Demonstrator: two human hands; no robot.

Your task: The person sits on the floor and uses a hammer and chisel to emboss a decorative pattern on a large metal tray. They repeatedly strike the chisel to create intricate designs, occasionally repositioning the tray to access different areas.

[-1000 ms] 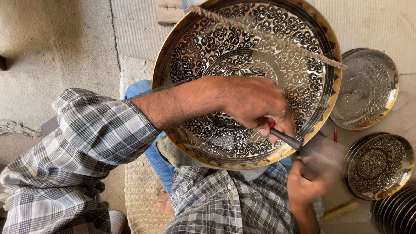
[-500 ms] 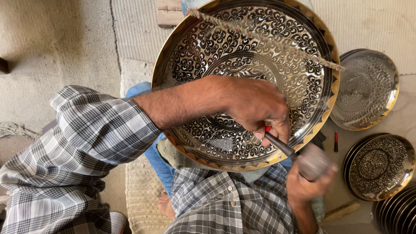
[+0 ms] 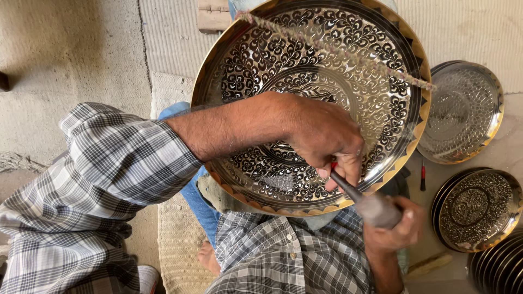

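Large round engraved metal tray (image 3: 305, 65), dark floral pattern with a gold zigzag rim, lies tilted across the person's lap, filling the upper middle of the view. A frayed cord (image 3: 332, 51) runs slantwise over its face. The left hand (image 3: 321, 136) rests on the tray's lower part, fingers pinched around a thin chisel (image 3: 342, 182) with a red mark near the tip, point set against the engraved surface. The right hand (image 3: 400, 226), below the rim, is clenched on a blurred grey mallet (image 3: 378, 209) at the chisel's butt end. To the right on the floor: a silvery engraved plate (image 3: 463, 111), a smaller gold-rimmed plate (image 3: 479, 209), a small red-handled tool (image 3: 423, 175) between them. Checked shirt sleeve (image 3: 109, 179) at left.
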